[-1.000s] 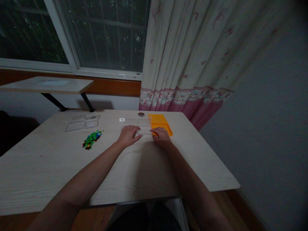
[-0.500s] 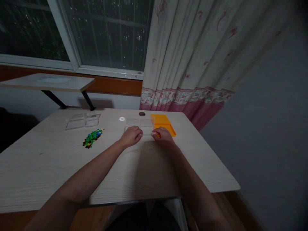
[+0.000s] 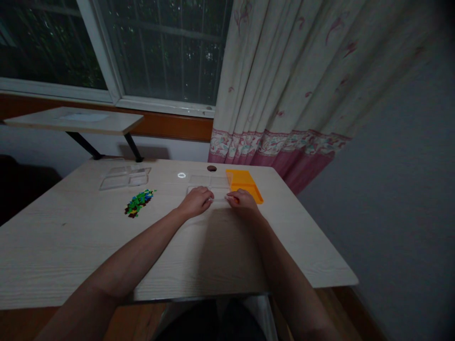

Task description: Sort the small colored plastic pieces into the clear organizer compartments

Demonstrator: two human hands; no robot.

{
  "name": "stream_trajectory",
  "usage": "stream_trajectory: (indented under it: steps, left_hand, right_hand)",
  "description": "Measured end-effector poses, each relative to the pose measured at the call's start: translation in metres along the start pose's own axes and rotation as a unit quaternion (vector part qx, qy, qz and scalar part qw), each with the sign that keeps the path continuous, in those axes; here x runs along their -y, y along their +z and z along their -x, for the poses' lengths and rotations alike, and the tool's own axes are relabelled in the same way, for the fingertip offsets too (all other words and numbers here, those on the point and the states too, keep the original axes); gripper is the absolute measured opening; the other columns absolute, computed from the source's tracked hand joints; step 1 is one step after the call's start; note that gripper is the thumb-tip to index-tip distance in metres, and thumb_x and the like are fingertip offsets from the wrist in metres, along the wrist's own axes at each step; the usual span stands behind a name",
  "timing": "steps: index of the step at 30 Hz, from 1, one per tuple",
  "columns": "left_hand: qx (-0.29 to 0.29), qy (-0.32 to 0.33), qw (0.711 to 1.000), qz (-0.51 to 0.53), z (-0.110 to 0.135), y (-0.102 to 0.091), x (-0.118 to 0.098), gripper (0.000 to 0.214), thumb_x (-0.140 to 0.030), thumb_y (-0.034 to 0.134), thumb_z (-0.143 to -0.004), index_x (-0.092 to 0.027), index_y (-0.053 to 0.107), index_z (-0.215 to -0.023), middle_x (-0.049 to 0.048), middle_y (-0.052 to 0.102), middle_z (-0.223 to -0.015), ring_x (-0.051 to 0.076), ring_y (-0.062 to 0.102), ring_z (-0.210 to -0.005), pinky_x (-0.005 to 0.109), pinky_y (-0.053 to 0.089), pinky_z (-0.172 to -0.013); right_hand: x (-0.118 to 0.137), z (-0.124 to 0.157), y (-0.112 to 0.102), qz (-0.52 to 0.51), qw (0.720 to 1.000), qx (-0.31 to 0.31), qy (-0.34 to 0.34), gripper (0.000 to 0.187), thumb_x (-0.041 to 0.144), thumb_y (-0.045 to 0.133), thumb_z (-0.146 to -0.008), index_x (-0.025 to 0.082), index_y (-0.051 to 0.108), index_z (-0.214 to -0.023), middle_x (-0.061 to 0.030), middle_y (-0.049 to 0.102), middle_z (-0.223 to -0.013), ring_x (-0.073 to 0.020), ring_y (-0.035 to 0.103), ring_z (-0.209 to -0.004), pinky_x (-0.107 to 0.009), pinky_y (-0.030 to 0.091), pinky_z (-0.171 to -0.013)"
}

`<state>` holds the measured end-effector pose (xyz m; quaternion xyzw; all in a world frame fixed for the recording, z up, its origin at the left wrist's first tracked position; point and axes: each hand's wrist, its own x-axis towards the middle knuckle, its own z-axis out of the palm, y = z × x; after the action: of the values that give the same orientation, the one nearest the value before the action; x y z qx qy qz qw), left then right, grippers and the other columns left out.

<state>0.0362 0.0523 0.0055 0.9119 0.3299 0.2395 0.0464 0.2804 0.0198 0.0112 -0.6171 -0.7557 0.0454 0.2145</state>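
An open clear plastic box (image 3: 219, 180) lies in the middle of the table, its two halves spread one behind the other. At its near left edge, my left hand (image 3: 196, 201) is closed with the fingertips on the rim. My right hand (image 3: 243, 202) pinches at the near right edge, close by the open orange plastic case (image 3: 244, 178). A gap separates the two hands, with the near rim showing between them. Left of my left hand lies a heap of small green, blue, brown and yellow building bricks (image 3: 139, 202).
Another open clear box (image 3: 120, 182) rests at the back left, near the black-legged raised shelf (image 3: 76, 121). A dark round spot (image 3: 212, 168) shows on the table (image 3: 170, 270) at the back. Behind stand a window and a curtain (image 3: 270, 128); a wall is on the right.
My view has shifted slightly, so everything sits a little further right. Both hands stay at the near edge of the clear box.
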Motion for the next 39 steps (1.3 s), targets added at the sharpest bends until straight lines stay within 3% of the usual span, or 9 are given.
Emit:
stream_trajectory:
  steps: [10,15,17,20,22,25,31,35,39]
  left_hand:
    - [0.005,-0.009,1.000,-0.012,0.002,0.000,-0.002,0.022,-0.029,0.053,-0.094,-0.019,0.065,-0.109,0.0091,0.067,-0.099,0.025,0.059,-0.099,0.038,0.045,-0.091]
    - [-0.015,-0.025,0.998,-0.058,-0.002,-0.035,-0.003,0.030,-0.036,0.056,-0.094,-0.020,0.064,-0.119,0.0101,0.067,-0.109,0.027,0.059,-0.106,0.041,0.044,-0.096]
    - [-0.050,-0.055,0.995,-0.061,0.000,-0.060,0.010,0.029,-0.034,0.049,-0.097,-0.020,0.065,-0.116,0.0096,0.067,-0.109,0.025,0.059,-0.106,0.038,0.044,-0.096]
    - [-0.104,-0.156,0.978,-0.094,0.015,-0.096,0.046,0.030,-0.031,0.043,-0.097,-0.020,0.066,-0.113,0.0094,0.066,-0.107,0.025,0.058,-0.107,0.037,0.045,-0.096]
    - [-0.101,-0.237,0.956,-0.139,0.036,-0.115,0.075,0.032,-0.027,0.045,-0.093,-0.018,0.065,-0.116,0.0110,0.065,-0.109,0.026,0.057,-0.107,0.037,0.045,-0.097]
    - [-0.033,-0.326,0.914,-0.238,0.075,-0.134,0.114,0.039,-0.018,0.050,-0.084,-0.016,0.066,-0.119,0.0151,0.062,-0.118,0.032,0.052,-0.116,0.042,0.042,-0.101]
    - [0.067,-0.409,0.863,-0.288,0.131,-0.146,0.148,0.048,-0.027,0.052,-0.084,-0.020,0.058,-0.131,0.0176,0.059,-0.127,0.036,0.053,-0.117,0.044,0.047,-0.092]
    - [0.078,-0.435,0.851,-0.283,0.139,-0.146,0.151,0.051,-0.029,0.050,-0.087,-0.019,0.051,-0.138,0.0175,0.063,-0.124,0.034,0.058,-0.113,0.041,0.047,-0.090]
    - [0.075,-0.437,0.857,-0.264,0.140,-0.148,0.151,0.042,-0.027,0.052,-0.087,-0.014,0.061,-0.125,0.0185,0.067,-0.115,0.033,0.061,-0.108,0.038,0.048,-0.087]
  right_hand:
    - [-0.001,-0.001,0.002,-0.002,1.000,0.011,0.004,0.031,0.041,0.055,-0.095,0.021,0.077,-0.106,-0.0085,0.070,-0.096,-0.0209,0.060,-0.095,-0.031,0.043,-0.087]
    - [-0.005,-0.001,0.004,-0.003,1.000,0.005,-0.016,0.029,0.038,0.055,-0.095,0.022,0.076,-0.105,-0.0081,0.070,-0.096,-0.0200,0.061,-0.095,-0.030,0.044,-0.086]
    - [-0.007,-0.002,0.005,-0.004,1.000,0.000,-0.019,0.029,0.039,0.055,-0.095,0.022,0.077,-0.104,-0.0079,0.070,-0.096,-0.0202,0.061,-0.095,-0.030,0.044,-0.086]
    - [-0.008,-0.002,0.007,-0.007,1.000,-0.003,-0.016,0.030,0.040,0.055,-0.095,0.022,0.077,-0.103,-0.0076,0.070,-0.094,-0.0203,0.061,-0.094,-0.029,0.044,-0.085]
    - [-0.008,-0.003,0.007,-0.008,1.000,-0.001,-0.012,0.029,0.039,0.056,-0.095,0.022,0.077,-0.103,-0.0075,0.070,-0.093,-0.0201,0.062,-0.092,-0.029,0.044,-0.084]
    - [-0.006,-0.002,0.007,-0.008,1.000,-0.003,-0.002,0.027,0.038,0.057,-0.095,0.023,0.078,-0.103,-0.0075,0.070,-0.094,-0.0201,0.062,-0.093,-0.029,0.044,-0.086]
    - [-0.003,-0.001,0.005,-0.011,1.000,-0.006,0.004,0.029,0.039,0.055,-0.096,0.022,0.078,-0.104,-0.0075,0.070,-0.094,-0.0201,0.062,-0.095,-0.029,0.044,-0.087]
    - [-0.004,-0.001,0.004,-0.011,1.000,-0.004,0.003,0.028,0.037,0.055,-0.096,0.022,0.077,-0.105,-0.0074,0.070,-0.094,-0.0196,0.062,-0.095,-0.028,0.044,-0.087]
    - [-0.003,-0.001,0.003,-0.013,1.000,0.001,0.006,0.029,0.037,0.055,-0.096,0.022,0.077,-0.106,-0.0074,0.071,-0.096,-0.0195,0.062,-0.096,-0.028,0.044,-0.088]
